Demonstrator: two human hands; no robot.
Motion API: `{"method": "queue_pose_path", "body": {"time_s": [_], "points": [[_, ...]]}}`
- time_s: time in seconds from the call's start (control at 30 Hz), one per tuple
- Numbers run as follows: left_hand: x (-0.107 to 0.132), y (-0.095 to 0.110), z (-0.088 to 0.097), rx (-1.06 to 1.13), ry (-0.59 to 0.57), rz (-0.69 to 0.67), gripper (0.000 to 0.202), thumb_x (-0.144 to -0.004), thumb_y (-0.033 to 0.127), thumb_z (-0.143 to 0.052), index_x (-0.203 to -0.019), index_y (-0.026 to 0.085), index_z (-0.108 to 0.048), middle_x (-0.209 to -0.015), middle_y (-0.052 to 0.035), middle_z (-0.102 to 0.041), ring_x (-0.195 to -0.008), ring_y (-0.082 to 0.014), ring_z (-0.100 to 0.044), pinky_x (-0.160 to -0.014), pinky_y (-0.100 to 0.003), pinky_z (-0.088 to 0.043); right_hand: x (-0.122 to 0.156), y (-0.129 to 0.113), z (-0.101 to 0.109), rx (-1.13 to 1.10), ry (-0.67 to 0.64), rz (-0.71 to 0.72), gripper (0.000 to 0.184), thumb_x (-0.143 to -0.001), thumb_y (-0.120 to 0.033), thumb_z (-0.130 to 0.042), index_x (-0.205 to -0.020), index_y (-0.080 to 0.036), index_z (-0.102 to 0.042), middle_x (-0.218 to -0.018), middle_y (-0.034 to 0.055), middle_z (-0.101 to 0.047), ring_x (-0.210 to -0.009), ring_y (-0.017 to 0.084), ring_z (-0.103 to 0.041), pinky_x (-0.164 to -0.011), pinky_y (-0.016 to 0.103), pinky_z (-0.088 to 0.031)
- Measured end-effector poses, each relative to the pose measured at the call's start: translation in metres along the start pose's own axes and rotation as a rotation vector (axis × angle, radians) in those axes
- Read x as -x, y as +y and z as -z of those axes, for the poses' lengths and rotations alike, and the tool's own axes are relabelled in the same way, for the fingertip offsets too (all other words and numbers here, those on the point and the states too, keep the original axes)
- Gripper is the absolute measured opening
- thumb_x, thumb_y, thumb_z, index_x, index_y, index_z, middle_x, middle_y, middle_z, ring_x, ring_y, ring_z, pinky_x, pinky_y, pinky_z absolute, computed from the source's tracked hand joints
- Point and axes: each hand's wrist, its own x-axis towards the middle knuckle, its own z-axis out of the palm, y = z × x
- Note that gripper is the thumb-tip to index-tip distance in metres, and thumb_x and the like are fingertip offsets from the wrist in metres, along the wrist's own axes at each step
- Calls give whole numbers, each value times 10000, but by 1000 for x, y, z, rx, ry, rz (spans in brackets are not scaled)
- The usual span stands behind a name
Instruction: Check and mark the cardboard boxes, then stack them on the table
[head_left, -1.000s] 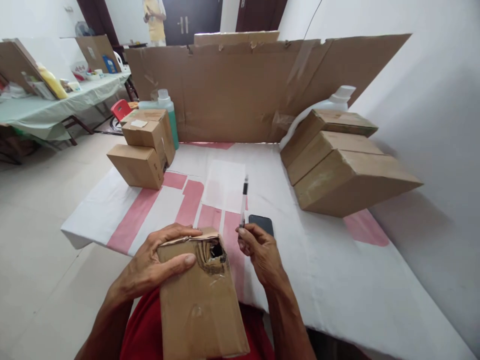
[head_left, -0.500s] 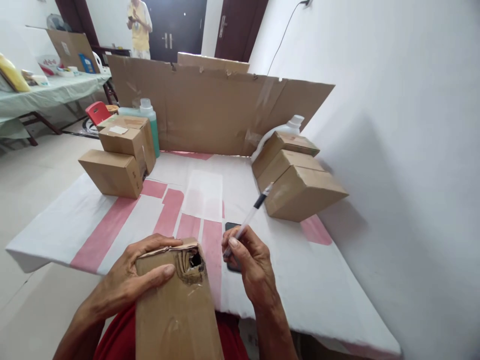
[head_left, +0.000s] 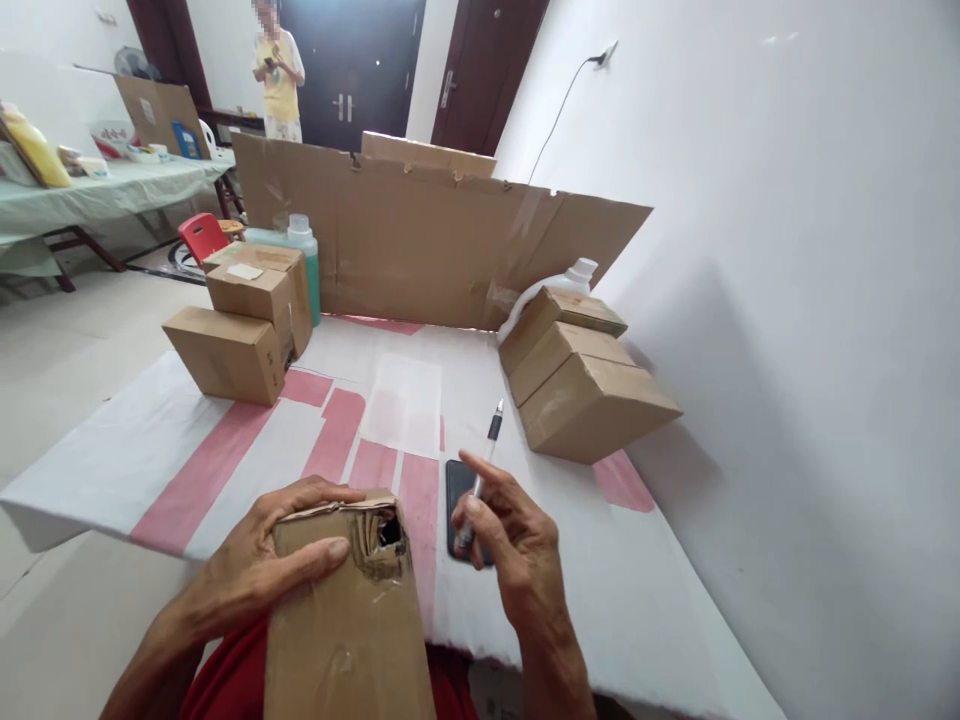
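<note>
My left hand [head_left: 289,545] is wrapped round the upper left end of a cardboard box [head_left: 341,630], with the thumb across its face. The box leans upright close to my body, and a torn, blackened hole [head_left: 388,530] shows at its top right corner. Between the thumb and fingers of my right hand [head_left: 514,540] is a pen [head_left: 492,435], its metal tip and dark grip pointing up and away from me. Partly behind that hand, a dark phone [head_left: 455,490] lies flat on the table. A sheet of white paper [head_left: 401,400] is farther back.
Cardboard boxes stand at the left [head_left: 225,355] and right [head_left: 600,405] of the cloth-covered table [head_left: 637,620]. A cardboard panel [head_left: 427,245] closes off the back, with a green-liquid bottle [head_left: 309,265] and a white jug [head_left: 574,275] before it. A person [head_left: 277,75] stands beyond.
The pen has turned more upright in my right hand, and the index finger has lifted and stretched out. My left hand keeps its hold on the box. The camera view has tilted slightly up.
</note>
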Motion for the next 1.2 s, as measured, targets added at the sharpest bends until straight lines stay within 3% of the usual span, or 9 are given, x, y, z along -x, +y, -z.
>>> {"method": "queue_pose_path", "body": {"time_s": [0.07, 0.23, 0.4, 0.5, 0.6, 0.73, 0.97, 1.1, 1.2], "points": [[0, 1, 0, 12, 2, 2, 391, -888, 528, -701, -1218, 328, -761, -1295, -52, -722, -1184, -297, -690, -939, -307, -571, 0, 0, 7, -31, -9, 52, 337, -998, -429, -612, -1283, -269, -694, -895, 37, -740, -691, 155, -684, -588, 277, -545], [1, 1, -1, 32, 28, -11, 402, -884, 510, -711, -1213, 288, -769, -1270, -79, -725, -1157, -315, -694, -950, -351, -573, 5, -13, 10, -250, -60, 191, 362, -960, -481, -637, -1250, -268, -681, -1122, 114, -795, -944, 276, -757, -723, 389, -596], [1, 1, -2, 74, 25, -10, 390, -891, 488, -719, -1215, 274, -761, -1239, -78, -728, -1115, -297, -705, -936, -350, -574, 13, -31, -5, -97, 235, 337, 175, -900, -249, -781, -969, -256, -620, -709, -16, -758, -588, 161, -675, -556, 274, -516], [1, 0, -2, 83, 23, -12, 386, -887, 489, -724, -1207, 277, -762, -1217, -70, -730, -1097, -289, -709, -899, -327, -574, 18, -38, -12, -111, 350, 387, 148, -1002, -331, -649, -896, -227, -645, -556, -38, -658, -474, 133, -587, -486, 253, -439], [1, -2, -2, 72, 20, -15, 397, -890, 481, -723, -1228, 274, -750, -1215, -65, -729, -1106, -284, -704, -903, -323, -565, 24, -42, -12, -149, 246, 386, 371, -1059, -485, -489, -1090, -228, -755, -584, 10, -695, -473, 158, -583, -484, 293, -461], [-1, -2, -2, 55, 9, -3, 416, -887, 475, -725, -1250, 273, -736, -1235, -62, -724, -1111, -280, -696, -907, -328, -555, 31, -43, -14, -129, 96, 341, 581, -1004, -719, -375, -1337, -372, -701, -769, 53, -777, -484, 181, -598, -439, 327, -494], [-5, 2, -4, 48, -14, -57, 361, -893, 389, -711, -1235, 285, -757, -1258, -53, -728, -1139, -274, -691, -960, -337, -537, 32, -40, -21, -153, 61, 282, 639, -938, -783, -407, -1044, -333, -848, -795, 83, -732, -523, 180, -639, -355, 282, -477], [-6, 4, -5, 56, -24, -58, 363, -888, 380, -711, -1235, 282, -756, -1249, -46, -729, -1124, -263, -693, -951, -329, -535, 34, -35, -18, -179, 68, 295, 348, -962, -561, -647, -1070, -284, -829, -830, 71, -741, -641, 196, -699, -464, 287, -555], [-6, 5, -4, 66, -35, -42, 355, -894, 377, -716, -1235, 282, -748, -1234, -30, -722, -1105, -239, -690, -919, -299, -531, 39, -30, -21, -153, 146, 277, 105, -910, -286, -773, -1005, -245, -783, -777, -1, -652, -563, 113, -624, -466, 219, -495]]}}
